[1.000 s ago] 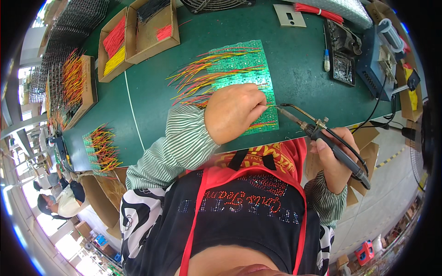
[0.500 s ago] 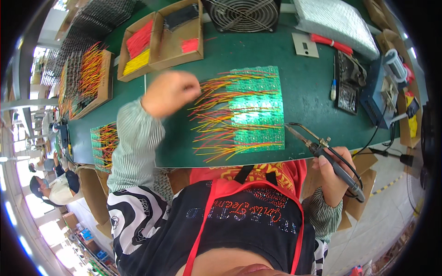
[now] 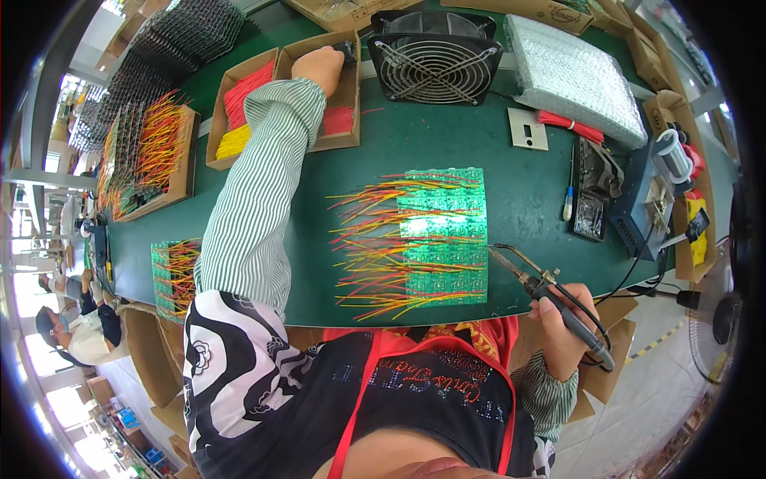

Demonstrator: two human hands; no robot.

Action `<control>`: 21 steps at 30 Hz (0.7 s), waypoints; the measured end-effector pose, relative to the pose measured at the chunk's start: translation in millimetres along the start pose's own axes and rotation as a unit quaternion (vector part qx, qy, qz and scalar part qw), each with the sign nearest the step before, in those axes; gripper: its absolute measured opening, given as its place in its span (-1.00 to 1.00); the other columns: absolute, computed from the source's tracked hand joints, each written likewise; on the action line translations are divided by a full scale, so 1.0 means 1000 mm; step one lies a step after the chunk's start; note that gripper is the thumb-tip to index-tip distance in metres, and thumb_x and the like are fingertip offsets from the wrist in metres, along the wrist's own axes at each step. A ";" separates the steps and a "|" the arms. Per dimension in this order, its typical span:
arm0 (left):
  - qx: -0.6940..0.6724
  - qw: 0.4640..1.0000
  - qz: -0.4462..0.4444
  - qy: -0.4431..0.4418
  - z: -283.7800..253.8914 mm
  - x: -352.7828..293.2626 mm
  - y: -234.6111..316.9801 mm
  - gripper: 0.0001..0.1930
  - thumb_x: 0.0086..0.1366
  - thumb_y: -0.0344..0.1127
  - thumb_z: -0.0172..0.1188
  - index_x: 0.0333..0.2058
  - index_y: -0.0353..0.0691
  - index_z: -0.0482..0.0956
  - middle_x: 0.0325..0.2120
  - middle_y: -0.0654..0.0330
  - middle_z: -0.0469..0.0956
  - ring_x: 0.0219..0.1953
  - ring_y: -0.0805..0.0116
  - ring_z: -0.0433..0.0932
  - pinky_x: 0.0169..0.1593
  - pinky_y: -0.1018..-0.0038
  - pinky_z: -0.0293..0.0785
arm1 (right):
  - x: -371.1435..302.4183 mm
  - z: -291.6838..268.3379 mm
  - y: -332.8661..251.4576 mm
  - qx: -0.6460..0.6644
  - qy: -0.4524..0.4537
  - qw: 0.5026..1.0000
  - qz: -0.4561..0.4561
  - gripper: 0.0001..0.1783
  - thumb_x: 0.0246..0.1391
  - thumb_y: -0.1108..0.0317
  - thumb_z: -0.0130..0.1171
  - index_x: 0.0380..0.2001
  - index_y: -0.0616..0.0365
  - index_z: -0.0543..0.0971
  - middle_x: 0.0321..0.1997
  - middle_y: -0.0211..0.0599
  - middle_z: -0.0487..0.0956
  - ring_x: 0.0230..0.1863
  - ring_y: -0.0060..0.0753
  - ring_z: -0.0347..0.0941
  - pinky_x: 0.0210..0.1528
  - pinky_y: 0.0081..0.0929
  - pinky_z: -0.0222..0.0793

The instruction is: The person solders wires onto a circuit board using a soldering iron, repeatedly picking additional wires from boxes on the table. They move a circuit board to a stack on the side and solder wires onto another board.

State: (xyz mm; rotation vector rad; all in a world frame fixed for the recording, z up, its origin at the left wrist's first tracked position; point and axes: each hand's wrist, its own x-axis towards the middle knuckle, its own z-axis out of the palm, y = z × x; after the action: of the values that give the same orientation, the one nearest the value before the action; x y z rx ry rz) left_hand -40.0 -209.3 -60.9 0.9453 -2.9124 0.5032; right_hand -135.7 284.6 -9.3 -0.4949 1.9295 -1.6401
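My left hand (image 3: pixel 320 70) reaches over the far part of a cardboard box, by a bundle of black wires (image 3: pixel 345 53); its fingertips are hidden. Wrapped round a soldering iron (image 3: pixel 568 319) with a thin feed tube along it, my right hand (image 3: pixel 562 326) is closed at the table's front edge. The iron's tip points left, close to the right edge of a green circuit board panel (image 3: pixel 447 283). Rows of red and yellow wires (image 3: pixel 367 265) lie across the panel and stick out past its left side.
The divided cardboard box (image 3: pixel 209 152) holds red and yellow wires. A black fan (image 3: pixel 435 68), a bubble-wrapped pack (image 3: pixel 574 76) and a blue soldering unit (image 3: pixel 636 209) stand along the back and right. Another wired panel (image 3: pixel 163 275) lies left. A person (image 3: pixel 84 323) sits farther left.
My left hand has moved from the wire ends up and away into the cardboard box. My right hand still holds the soldering iron beside the panel. The whole view has shifted slightly.
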 end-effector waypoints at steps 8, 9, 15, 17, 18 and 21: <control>-0.151 0.988 -0.015 0.010 0.005 0.003 -0.024 -0.86 0.14 -0.30 0.10 -0.37 -0.22 0.55 -0.40 -0.02 0.55 -0.25 -0.03 0.51 -0.17 0.15 0.40 | 0.013 0.004 -0.006 -0.014 0.017 1.000 -0.004 -0.81 -0.12 0.56 0.18 -0.37 0.33 0.43 -0.51 -0.18 0.57 -0.51 -0.50 0.51 -0.40 -0.61 0.44; -0.162 0.986 -0.012 0.022 0.005 0.003 -0.027 -0.83 0.14 -0.27 0.13 -0.35 -0.22 0.56 -0.40 -0.02 0.55 -0.25 -0.02 0.51 -0.17 0.18 0.40 | 0.014 0.004 -0.006 -0.014 0.016 1.000 -0.006 -0.81 -0.12 0.55 0.18 -0.37 0.33 0.43 -0.51 -0.18 0.57 -0.51 -0.51 0.51 -0.40 -0.62 0.45; -0.186 0.980 -0.017 0.064 0.005 -0.002 -0.030 -0.80 0.13 -0.22 0.16 -0.37 -0.23 0.59 -0.40 0.01 0.56 -0.27 0.01 0.52 -0.18 0.21 0.41 | 0.019 0.006 -0.005 -0.003 0.012 1.000 -0.005 -0.80 -0.11 0.54 0.19 -0.36 0.33 0.43 -0.52 -0.17 0.57 -0.53 -0.51 0.51 -0.41 -0.63 0.46; -0.183 0.981 -0.019 0.068 -0.002 -0.001 -0.025 -0.80 0.13 -0.22 0.17 -0.37 -0.22 0.59 -0.41 0.02 0.57 -0.28 0.02 0.52 -0.18 0.22 0.41 | 0.018 0.007 -0.005 -0.004 0.013 1.000 -0.006 -0.80 -0.11 0.54 0.20 -0.36 0.33 0.43 -0.52 -0.17 0.57 -0.53 -0.51 0.51 -0.41 -0.63 0.46; -0.177 0.982 -0.031 0.053 -0.005 -0.002 -0.023 -0.80 0.12 -0.21 0.18 -0.38 -0.21 0.59 -0.42 0.03 0.57 -0.29 0.04 0.52 -0.19 0.23 0.42 | 0.018 0.007 -0.005 -0.005 0.013 1.000 -0.007 -0.79 -0.10 0.53 0.20 -0.36 0.33 0.43 -0.52 -0.18 0.57 -0.53 -0.51 0.51 -0.41 -0.63 0.46; -0.175 0.983 -0.048 0.027 -0.012 -0.002 -0.022 -0.81 0.11 -0.21 0.19 -0.39 -0.20 0.59 -0.44 0.04 0.57 -0.32 0.07 0.53 -0.21 0.25 0.42 | 0.016 0.005 -0.004 -0.010 0.009 1.000 -0.013 -0.79 -0.10 0.52 0.21 -0.36 0.33 0.43 -0.51 -0.18 0.57 -0.52 -0.51 0.51 -0.41 -0.63 0.46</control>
State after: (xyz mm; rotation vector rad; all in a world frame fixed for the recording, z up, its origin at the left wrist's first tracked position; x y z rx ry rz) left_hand -26.0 -221.0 -43.8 0.9909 -2.7573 0.0087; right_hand -145.4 270.7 -8.3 -0.5170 1.9614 -1.6492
